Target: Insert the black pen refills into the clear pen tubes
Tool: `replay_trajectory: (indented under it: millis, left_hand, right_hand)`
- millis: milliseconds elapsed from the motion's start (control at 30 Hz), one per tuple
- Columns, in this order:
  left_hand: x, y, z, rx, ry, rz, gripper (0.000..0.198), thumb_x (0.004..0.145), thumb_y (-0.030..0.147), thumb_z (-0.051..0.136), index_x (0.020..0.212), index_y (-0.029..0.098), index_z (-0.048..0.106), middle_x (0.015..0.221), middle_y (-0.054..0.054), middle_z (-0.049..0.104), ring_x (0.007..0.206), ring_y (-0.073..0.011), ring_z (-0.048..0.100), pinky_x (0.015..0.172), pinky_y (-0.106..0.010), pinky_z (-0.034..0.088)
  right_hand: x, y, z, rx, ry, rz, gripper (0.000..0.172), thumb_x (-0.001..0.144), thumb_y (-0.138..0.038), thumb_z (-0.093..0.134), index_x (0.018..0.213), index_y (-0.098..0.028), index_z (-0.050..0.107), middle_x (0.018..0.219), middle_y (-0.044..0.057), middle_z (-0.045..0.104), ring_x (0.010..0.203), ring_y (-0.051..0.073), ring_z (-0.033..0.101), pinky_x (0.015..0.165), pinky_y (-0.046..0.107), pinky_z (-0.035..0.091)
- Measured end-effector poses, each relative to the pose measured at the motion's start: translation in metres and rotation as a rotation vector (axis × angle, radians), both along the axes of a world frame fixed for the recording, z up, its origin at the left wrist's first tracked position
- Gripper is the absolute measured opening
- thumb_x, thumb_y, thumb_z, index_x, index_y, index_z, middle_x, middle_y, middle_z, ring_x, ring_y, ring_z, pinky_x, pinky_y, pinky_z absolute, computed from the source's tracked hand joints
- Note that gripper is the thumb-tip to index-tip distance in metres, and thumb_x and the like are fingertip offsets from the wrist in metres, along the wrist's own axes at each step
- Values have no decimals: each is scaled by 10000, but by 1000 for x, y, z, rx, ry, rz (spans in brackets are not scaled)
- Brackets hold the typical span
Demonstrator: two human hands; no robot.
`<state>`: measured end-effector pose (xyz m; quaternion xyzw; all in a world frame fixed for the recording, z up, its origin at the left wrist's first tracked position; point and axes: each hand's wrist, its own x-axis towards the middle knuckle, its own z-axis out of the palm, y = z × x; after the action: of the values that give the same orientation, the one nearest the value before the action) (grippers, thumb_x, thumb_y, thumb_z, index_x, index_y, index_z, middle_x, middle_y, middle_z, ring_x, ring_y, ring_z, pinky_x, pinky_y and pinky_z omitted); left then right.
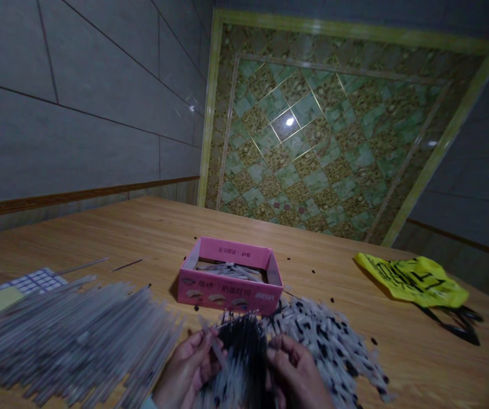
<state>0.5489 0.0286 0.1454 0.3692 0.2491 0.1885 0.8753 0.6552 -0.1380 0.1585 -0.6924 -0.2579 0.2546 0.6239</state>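
Note:
My left hand (191,363) is closed in a pinch on a short translucent plastic tube (218,351). A thin stick also seems to run from its fingertips toward the right. Close by on the right, my right hand (294,363) has its thumb and fingers pressed together; what they hold, if anything, is hidden. Between and below the hands lies a bundle of thin sticks (244,346), black at the far part and whitish nearer me. Beside my right hand spreads a heap of short clear pieces with black ends (321,326).
A pink cardboard box (227,289) with whitish pieces inside stands beyond my hands. Long translucent tubes (78,335) cover the left of the wooden table (150,227), near a checked cloth (42,280). A yellow bag (415,281) with black straps lies at right. Small black bits are scattered about.

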Motion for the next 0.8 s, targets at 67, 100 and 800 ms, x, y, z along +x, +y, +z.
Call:
replay_trajectory:
  millis: [67, 100, 800]
  left_hand:
    - [1, 0, 1, -76, 20, 43, 166, 701, 132, 661, 851, 115, 592, 707, -52, 682, 652, -144, 662, 608, -224, 529]
    - [1, 1, 1, -97, 30, 60, 146, 717, 94, 636, 854, 112, 586, 713, -57, 688, 647, -139, 665, 612, -221, 534]
    - [-4, -16, 8, -31, -17, -126, 241, 651, 269, 717, 784, 141, 563, 618, -19, 668, 517, -129, 639, 460, -197, 485]
  right_hand:
    - [-8, 5, -3, 144, 199, 207, 431, 646, -561, 645, 742, -184, 462, 452, -65, 470, 330, 52, 339, 371, 159, 225]
    - [-12, 7, -5, 180, 239, 283, 446, 615, -544, 691, 728, -179, 461, 448, -80, 438, 344, 37, 315, 384, 151, 216]
    - [-19, 16, -19, 276, 332, 384, 454, 599, -494, 755, 738, -173, 466, 433, -81, 475, 335, 29, 366, 374, 128, 250]
